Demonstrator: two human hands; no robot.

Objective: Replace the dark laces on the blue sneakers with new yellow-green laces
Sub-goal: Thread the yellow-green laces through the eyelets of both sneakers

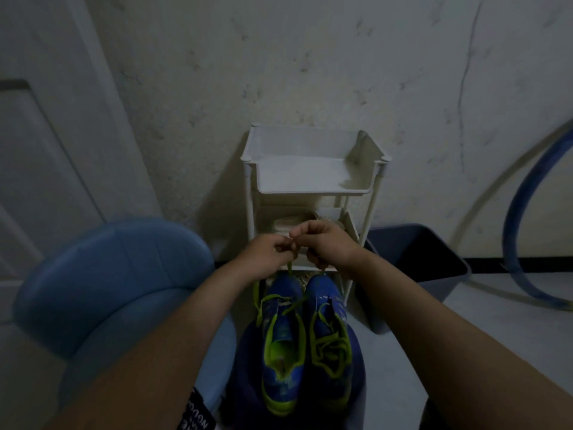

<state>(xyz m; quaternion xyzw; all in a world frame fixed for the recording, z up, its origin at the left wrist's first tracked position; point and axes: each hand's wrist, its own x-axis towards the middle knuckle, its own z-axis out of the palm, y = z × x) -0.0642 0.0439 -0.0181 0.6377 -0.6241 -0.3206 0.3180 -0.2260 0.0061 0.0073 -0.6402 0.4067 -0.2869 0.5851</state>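
The pair of blue mesh sneakers (283, 290) lay on the person's lap, no dark laces visible. The right one looked laced. The left one's thin yellow-green lace (290, 270), probably unfinished, rose to the left hand (273, 252) and right hand (328, 243), both pinching it.

Blue sneakers (305, 336) side by side, yellow-green laces (328, 342).

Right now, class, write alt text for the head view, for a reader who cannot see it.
The left hand and right hand meet above a pair of blue sneakers, pinching a yellow-green lace that rises from them. A white shelf rack stands behind against the wall, a blue chair at the left.
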